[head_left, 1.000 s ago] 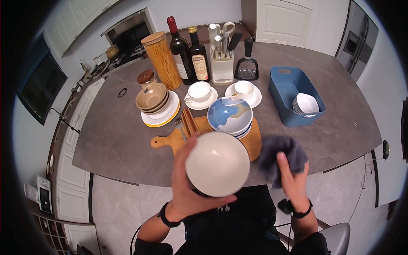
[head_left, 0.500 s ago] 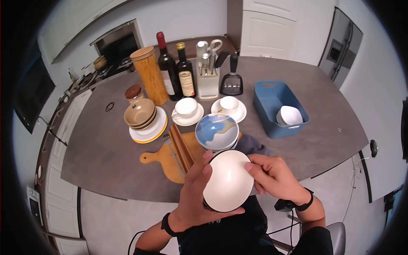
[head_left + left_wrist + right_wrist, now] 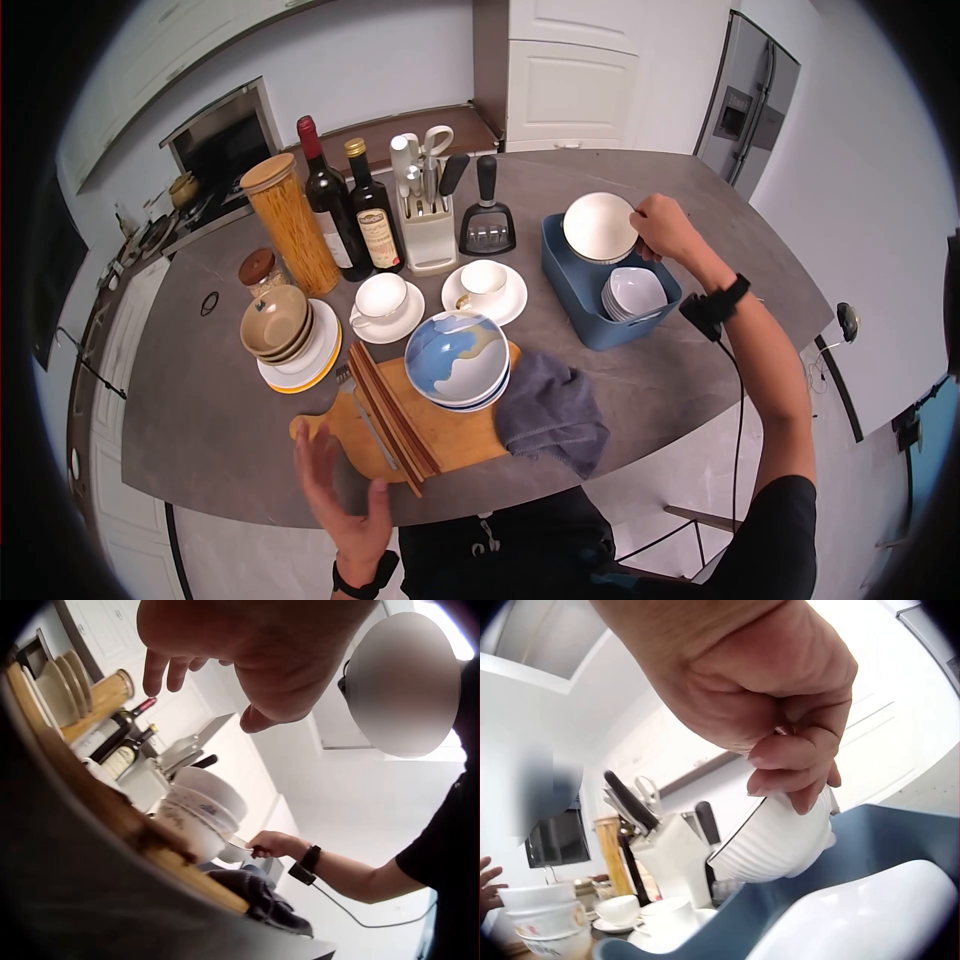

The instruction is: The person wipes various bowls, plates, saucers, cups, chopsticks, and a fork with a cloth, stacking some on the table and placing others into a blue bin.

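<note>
My right hand [image 3: 665, 228] pinches the rim of a white bowl [image 3: 600, 228] and holds it over the far part of the blue bin [image 3: 597, 328]. In the right wrist view the bowl [image 3: 776, 840] hangs tilted, its ribbed outside showing and a dark line along its rim. A stack of white square bowls [image 3: 636, 292] sits in the bin's near end. My left hand [image 3: 345, 500] is empty, fingers spread, near the front edge beside the wooden cutting board [image 3: 465, 448]. On that board lie brown chopsticks [image 3: 392, 410], a fork [image 3: 368, 420] and stacked blue-patterned bowls [image 3: 457, 360].
A grey cloth [image 3: 552, 415] lies right of the board. Two cups on saucers [image 3: 400, 325] stand behind it. Brown bowls [image 3: 275, 322] on plates are at left. Bottles [image 3: 335, 215], a pasta jar [image 3: 292, 225], a knife block [image 3: 428, 235] and a black-handled tool [image 3: 487, 225] line the back.
The white bowl has gone from both hands in front of the body to the right hand alone above the bin. My left hand has let go and moved left. The cloth now lies on the table.
</note>
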Demonstrator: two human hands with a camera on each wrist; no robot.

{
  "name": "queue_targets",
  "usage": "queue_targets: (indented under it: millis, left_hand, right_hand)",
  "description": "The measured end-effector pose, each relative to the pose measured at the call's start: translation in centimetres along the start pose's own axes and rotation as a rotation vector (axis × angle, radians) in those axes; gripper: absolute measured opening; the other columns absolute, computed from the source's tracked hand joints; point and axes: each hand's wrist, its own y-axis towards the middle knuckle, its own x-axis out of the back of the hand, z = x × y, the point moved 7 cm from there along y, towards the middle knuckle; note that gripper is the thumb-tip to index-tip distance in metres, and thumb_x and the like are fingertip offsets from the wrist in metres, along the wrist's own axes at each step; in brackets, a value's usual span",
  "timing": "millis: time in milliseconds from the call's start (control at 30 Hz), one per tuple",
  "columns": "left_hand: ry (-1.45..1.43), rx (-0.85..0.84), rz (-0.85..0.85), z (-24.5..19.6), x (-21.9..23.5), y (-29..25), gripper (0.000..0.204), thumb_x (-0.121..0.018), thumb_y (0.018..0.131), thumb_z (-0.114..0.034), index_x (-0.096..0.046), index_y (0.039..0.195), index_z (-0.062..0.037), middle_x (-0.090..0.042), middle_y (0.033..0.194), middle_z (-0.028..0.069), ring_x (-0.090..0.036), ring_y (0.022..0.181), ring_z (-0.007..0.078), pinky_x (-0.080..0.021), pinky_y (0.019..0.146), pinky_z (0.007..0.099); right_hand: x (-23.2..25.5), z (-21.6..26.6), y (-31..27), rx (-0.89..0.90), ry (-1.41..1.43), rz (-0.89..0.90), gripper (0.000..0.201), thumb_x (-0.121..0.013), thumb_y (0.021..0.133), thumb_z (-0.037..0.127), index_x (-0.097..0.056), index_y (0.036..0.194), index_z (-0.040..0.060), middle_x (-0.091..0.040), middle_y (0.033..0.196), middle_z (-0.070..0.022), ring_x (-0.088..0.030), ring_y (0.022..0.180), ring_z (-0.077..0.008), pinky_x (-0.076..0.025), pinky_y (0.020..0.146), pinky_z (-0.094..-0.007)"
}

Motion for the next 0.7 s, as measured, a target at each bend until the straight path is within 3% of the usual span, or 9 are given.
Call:
queue_targets:
  millis: [133,167,267,300,433,500,533,600,700]
  left_hand:
    - [0.128,0.120,-0.021,3.8,2.0,-1.2,0.074,-0.059,0.095,-0.013,-0.023,0.159,-0.0044,-0.031,0.162,0.0173,-0.044,0.142,0.0348,-0.036,0.114,0.0502]
    - [0.133,0.125,-0.059,4.1,2.2,-1.2,0.071,-0.061,0.094,-0.012,-0.027,0.156,0.0015,-0.036,0.158,0.0209,-0.047,0.138,0.0377,-0.038,0.112,0.0494]
    - [0.123,0.174,-0.068,5.1,2.3,-1.6,0.070,-0.060,0.095,-0.011,-0.028,0.156,0.0014,-0.037,0.157,0.0209,-0.047,0.138,0.0369,-0.037,0.113,0.0491]
    - [0.112,0.193,-0.072,5.3,2.4,-1.6,0.069,-0.060,0.095,-0.010,-0.028,0.156,0.0014,-0.038,0.157,0.0213,-0.047,0.137,0.0366,-0.037,0.113,0.0486]
    - [0.149,0.174,-0.058,5.4,2.0,-1.6,0.068,-0.059,0.095,-0.009,-0.030,0.155,0.0022,-0.040,0.155,0.0219,-0.048,0.136,0.0370,-0.037,0.113,0.0477]
    - [0.199,0.139,-0.028,5.3,1.8,-1.7,0.065,-0.059,0.094,-0.006,-0.033,0.153,0.0034,-0.043,0.153,0.0227,-0.051,0.134,0.0370,-0.038,0.113,0.0465]
    - [0.202,0.143,-0.028,5.4,1.8,-1.8,0.065,-0.059,0.094,-0.006,-0.033,0.153,0.0034,-0.043,0.153,0.0227,-0.051,0.134,0.0370,-0.038,0.113,0.0465]
    - [0.205,0.142,-0.033,5.4,1.8,-1.9,0.064,-0.059,0.094,-0.006,-0.034,0.152,0.0042,-0.045,0.151,0.0235,-0.053,0.132,0.0369,-0.039,0.112,0.0459]
    - [0.222,0.156,-0.030,5.3,1.7,-1.8,0.063,-0.059,0.094,-0.006,-0.035,0.152,0.0044,-0.046,0.150,0.0237,-0.055,0.130,0.0366,-0.040,0.111,0.0459]
  right_hand:
    - [-3.8,-4.4,3.9,-0.081,-0.202,0.162,0.027,-0.054,0.087,0.003,-0.067,0.068,-0.0101,-0.067,0.058,-0.0166,-0.066,0.047,-0.0216,-0.053,0.043,-0.0338]
    - [-4.6,-5.4,4.4,-0.126,-0.243,0.189,0.028,-0.056,0.088,0.007,-0.069,0.068,-0.0082,-0.067,0.057,-0.0156,-0.065,0.045,-0.0204,-0.052,0.043,-0.0331]
    - [-6.4,-6.6,5.9,-0.142,-0.381,0.307,0.026,-0.059,0.086,0.008,-0.070,0.066,-0.0058,-0.069,0.058,-0.0137,-0.065,0.045,-0.0197,-0.053,0.045,-0.0344]
    - [-6.6,-6.7,6.3,-0.103,-0.434,0.318,0.028,-0.061,0.085,0.011,-0.069,0.065,-0.0064,-0.068,0.058,-0.0136,-0.065,0.044,-0.0234,-0.054,0.048,-0.0356]
    - [-5.6,-5.7,5.2,-0.061,-0.568,0.197,0.029,-0.069,0.086,0.020,-0.071,0.072,-0.0060,-0.072,0.069,-0.0166,-0.071,0.059,-0.0283,-0.057,0.058,-0.0367]
    - [-5.5,-3.0,4.3,0.228,-0.765,0.007,0.034,-0.077,0.083,0.032,-0.076,0.085,-0.0015,-0.074,0.084,-0.0186,-0.073,0.079,-0.0326,-0.058,0.072,-0.0401]
    - [-5.5,-2.1,4.1,0.231,-0.764,0.012,0.034,-0.077,0.083,0.032,-0.076,0.085,-0.0015,-0.074,0.084,-0.0186,-0.073,0.079,-0.0326,-0.058,0.072,-0.0401]
    - [-7.4,-0.5,3.0,0.240,-0.502,0.308,0.038,-0.081,0.080,0.040,-0.079,0.098,0.0064,-0.075,0.094,-0.0176,-0.072,0.091,-0.0344,-0.056,0.081,-0.0416]
    - [-8.6,-0.7,2.5,0.225,-0.515,0.409,0.033,-0.083,0.077,0.037,-0.080,0.095,0.0096,-0.075,0.094,-0.0175,-0.072,0.091,-0.0345,-0.056,0.082,-0.0427]
